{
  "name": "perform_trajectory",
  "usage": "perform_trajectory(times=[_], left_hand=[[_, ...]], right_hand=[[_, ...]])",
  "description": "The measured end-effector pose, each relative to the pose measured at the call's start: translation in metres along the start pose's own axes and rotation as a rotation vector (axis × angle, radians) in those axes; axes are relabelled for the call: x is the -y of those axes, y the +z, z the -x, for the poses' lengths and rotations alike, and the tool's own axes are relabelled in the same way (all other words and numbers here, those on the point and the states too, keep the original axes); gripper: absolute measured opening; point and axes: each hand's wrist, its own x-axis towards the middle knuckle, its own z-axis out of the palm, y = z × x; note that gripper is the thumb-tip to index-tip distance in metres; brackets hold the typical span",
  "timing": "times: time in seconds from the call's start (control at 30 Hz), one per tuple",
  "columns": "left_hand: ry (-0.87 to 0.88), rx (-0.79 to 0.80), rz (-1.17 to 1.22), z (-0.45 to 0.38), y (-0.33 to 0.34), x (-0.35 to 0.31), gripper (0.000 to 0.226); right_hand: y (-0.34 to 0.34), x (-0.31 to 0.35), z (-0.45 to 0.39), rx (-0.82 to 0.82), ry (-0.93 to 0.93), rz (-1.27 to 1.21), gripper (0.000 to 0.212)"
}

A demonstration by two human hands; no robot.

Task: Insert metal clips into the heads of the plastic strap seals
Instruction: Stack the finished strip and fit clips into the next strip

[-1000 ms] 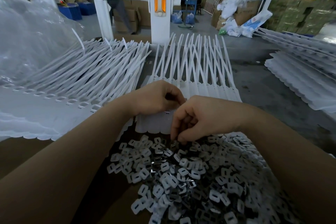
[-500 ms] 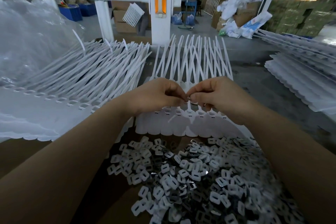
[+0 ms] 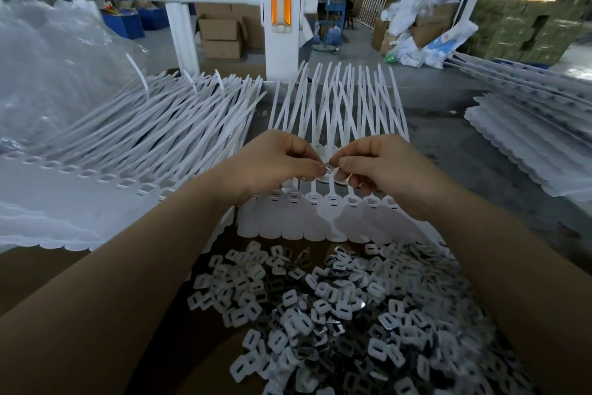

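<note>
Rising from the clip pile (image 3: 336, 314) at the worktop's near edge, the right hand (image 3: 381, 167) now meets the left hand (image 3: 275, 164) over the row of strap seals (image 3: 320, 202); both pinch one small metal clip (image 3: 327, 167) just above the heads, so insertion looks imminent. Each seal's long axis runs near-to-far, head nearest, strap pointing to the far edge.

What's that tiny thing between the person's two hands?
A small metal clip, pinched between the left hand and right hand, in the head view.
</note>
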Motion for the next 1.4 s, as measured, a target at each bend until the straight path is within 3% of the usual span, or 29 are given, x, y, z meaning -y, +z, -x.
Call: perform_trajectory(times=[0.33,0.4,0.5,0.57,1.13,1.4], left_hand=[[0.022,0.022,-0.052,0.001,0.001,-0.003,0.004],[0.059,0.064,-0.167,0.000,0.003,0.001,0.005],[0.072,0.073,-0.538,-0.001,0.005,0.011,0.011],[0.068,0.064,-0.626,0.000,0.003,0.014,0.008],[0.063,0.066,-0.605,-0.003,0.000,0.021,0.010],[0.051,0.070,-0.606,-0.006,0.002,0.022,0.010]], right_hand=[[0.001,-0.003,-0.001,0.037,-0.011,0.083,0.009],[0.001,-0.003,-0.001,0.037,0.012,0.143,0.012],[0.001,-0.005,0.000,0.050,0.046,0.255,0.012],[0.002,-0.005,0.000,0.052,0.068,0.299,0.011],[0.002,-0.003,0.002,0.203,0.006,0.622,0.015],[0.001,-0.008,0.000,0.197,0.006,0.609,0.009]])
